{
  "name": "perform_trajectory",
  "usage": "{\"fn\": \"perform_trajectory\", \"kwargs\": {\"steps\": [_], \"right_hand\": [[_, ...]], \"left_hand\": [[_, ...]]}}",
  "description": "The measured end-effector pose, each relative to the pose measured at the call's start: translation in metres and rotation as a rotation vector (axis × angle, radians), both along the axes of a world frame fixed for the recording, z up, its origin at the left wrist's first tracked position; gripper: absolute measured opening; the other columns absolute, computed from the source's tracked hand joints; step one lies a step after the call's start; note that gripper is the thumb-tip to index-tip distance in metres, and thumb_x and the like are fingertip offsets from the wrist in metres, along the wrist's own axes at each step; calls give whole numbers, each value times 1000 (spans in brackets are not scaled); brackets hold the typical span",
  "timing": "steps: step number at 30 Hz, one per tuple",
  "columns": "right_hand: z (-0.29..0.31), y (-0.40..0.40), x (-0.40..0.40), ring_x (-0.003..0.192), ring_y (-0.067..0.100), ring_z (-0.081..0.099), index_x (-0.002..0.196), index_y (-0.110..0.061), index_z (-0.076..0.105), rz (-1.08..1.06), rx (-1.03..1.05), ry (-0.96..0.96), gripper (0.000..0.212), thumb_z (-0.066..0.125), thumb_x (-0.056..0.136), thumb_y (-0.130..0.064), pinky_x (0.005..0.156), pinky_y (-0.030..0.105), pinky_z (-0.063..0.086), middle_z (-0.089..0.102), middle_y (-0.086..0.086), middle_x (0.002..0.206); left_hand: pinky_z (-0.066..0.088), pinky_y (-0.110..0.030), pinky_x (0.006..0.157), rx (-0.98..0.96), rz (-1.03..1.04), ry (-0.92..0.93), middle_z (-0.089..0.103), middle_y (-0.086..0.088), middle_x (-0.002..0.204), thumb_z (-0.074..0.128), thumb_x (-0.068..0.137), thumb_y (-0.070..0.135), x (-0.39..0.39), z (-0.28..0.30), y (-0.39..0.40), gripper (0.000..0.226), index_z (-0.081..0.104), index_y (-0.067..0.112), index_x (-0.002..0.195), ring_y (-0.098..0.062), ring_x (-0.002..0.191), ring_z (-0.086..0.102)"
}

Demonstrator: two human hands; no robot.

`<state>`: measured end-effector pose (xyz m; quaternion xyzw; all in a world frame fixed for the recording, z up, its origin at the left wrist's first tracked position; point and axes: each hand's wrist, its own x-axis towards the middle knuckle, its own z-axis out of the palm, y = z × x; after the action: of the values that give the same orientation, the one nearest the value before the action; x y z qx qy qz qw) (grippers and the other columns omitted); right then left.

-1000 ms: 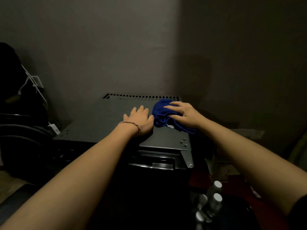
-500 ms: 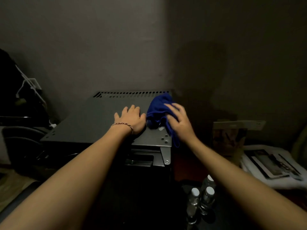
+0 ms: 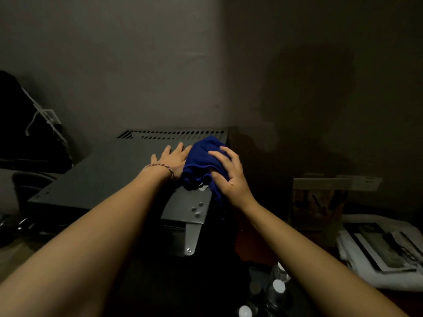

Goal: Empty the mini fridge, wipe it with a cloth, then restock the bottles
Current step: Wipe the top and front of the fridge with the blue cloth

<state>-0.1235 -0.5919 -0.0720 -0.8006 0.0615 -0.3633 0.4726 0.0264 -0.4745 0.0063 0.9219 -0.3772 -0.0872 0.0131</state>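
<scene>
Blue cloth [image 3: 201, 161] bunched on the mini fridge [image 3: 109, 172] top, far right corner, right hand [image 3: 229, 177] grip clamped on it. Left hand [image 3: 171, 160] flat beside it, fingers apart; bottles [image 3: 274, 291] on floor near right.

Head view, angled down, close over fridge top [image 3: 109, 170]

Blue cloth [image 3: 201, 161] — grey fridge top [image 3: 109, 175] — white-capped bottles [image 3: 278, 287].

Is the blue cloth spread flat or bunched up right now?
Bunched: the blue cloth sits crumpled on the fridge top, gripped by the right hand.
</scene>
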Motion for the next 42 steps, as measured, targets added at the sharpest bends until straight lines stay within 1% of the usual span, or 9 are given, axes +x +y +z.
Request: {"fn": "perform_trajectory", "kwargs": {"steps": [6,11,15,19,24,31,34,36,42], "right_hand": [[0,-44,33,148,20,17,142,-38,45,33,-37,59,62,41,83,-59,115,27,11,22,2,163],[-1,-69,49,145,25,24,142,-27,51,6,-35,64,65,41,84,-55,113,24,14,27,3,161],[5,-80,51,146,27,22,142,-27,51,49,-37,102,54,49,89,-40,112,26,13,26,3,161],[1,-73,41,148,23,19,146,-26,45,94,41,70,49,54,98,-21,120,34,16,20,2,162],[-13,-51,15,148,20,22,150,-18,37,67,222,55,56,51,97,-5,114,19,15,19,9,160],[-41,-11,-19,149,19,21,155,-17,26,59,426,199,58,48,102,-11,108,17,17,15,5,162],[-59,12,-35,151,21,16,156,-16,24,48,420,168,60,51,102,-18,108,16,15,13,7,164],[-68,24,-41,152,21,10,157,-20,20,89,420,170,65,52,102,-28,110,21,14,5,6,166],[-66,25,-36,153,19,-7,153,-50,4,208,360,98,73,51,97,-52,121,45,15,-17,-7,165]], "left_hand": [[-1,-59,118,-20,121,-27,-7,11,164,19,98,63,-12,-2,-6,62,0,43,153,-23,151,-5],[0,-58,118,-22,207,4,-5,12,164,13,100,59,-18,-2,-7,57,4,44,154,-24,151,-3],[0,-57,118,-32,196,6,-3,13,164,16,100,61,-33,-1,-5,59,5,42,155,-25,151,-2],[2,-55,119,-47,145,-10,-2,15,163,19,99,62,-59,0,-2,59,8,43,154,-24,151,-1],[2,-53,119,-58,128,-24,-1,14,164,20,100,58,-83,-1,-4,58,6,43,154,-24,151,-1],[1,-53,119,-39,140,-29,-1,11,164,21,101,56,-100,-1,-6,58,9,39,155,-25,151,-1],[3,-54,118,-7,128,-62,-1,9,164,21,104,49,-102,-1,-7,54,11,35,155,-26,151,-1],[5,-55,118,44,101,-98,-1,6,165,21,106,42,-105,0,-7,51,14,32,155,-27,151,-1],[4,-55,120,-59,186,-12,4,9,164,16,104,50,-104,2,-9,51,14,39,154,-28,151,1]]}}
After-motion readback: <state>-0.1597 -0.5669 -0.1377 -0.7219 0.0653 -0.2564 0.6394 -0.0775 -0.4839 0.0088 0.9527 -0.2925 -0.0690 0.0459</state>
